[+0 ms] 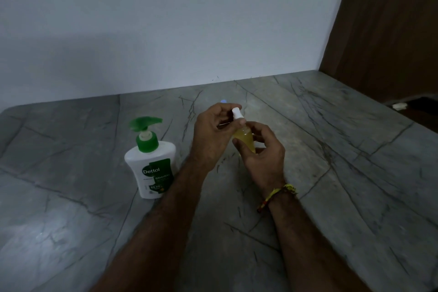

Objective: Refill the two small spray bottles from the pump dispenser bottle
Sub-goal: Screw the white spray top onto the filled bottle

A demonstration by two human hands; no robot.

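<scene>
On your far left stands the pump dispenser bottle (151, 163) — white with a green pump head, upright on the grey stone counter (71, 220), and no hand touches it. Just to its right is your left hand (211, 135). Its thumb and fingers are pinched in close around the white spray top (237, 113) of a small spray bottle (244, 138). Next comes your right hand (265, 156), with a yellow thread band (278, 194) on the wrist. It is curled snugly around the clear body of that same little bottle and holds it up off the counter, tilted a bit. You can see yellow liquid inside it.

So the step looks like the cap step — you are turning the spray top on this bottle. I cannot tell if it is going on or coming off. With the liquid already in there, it is likely being closed.

Only one small bottle shows here; the second one is not in sight.

For the next move, keep the body still in your right hand and twist only the top. Hold it straighter so nothing spills.
</scene>
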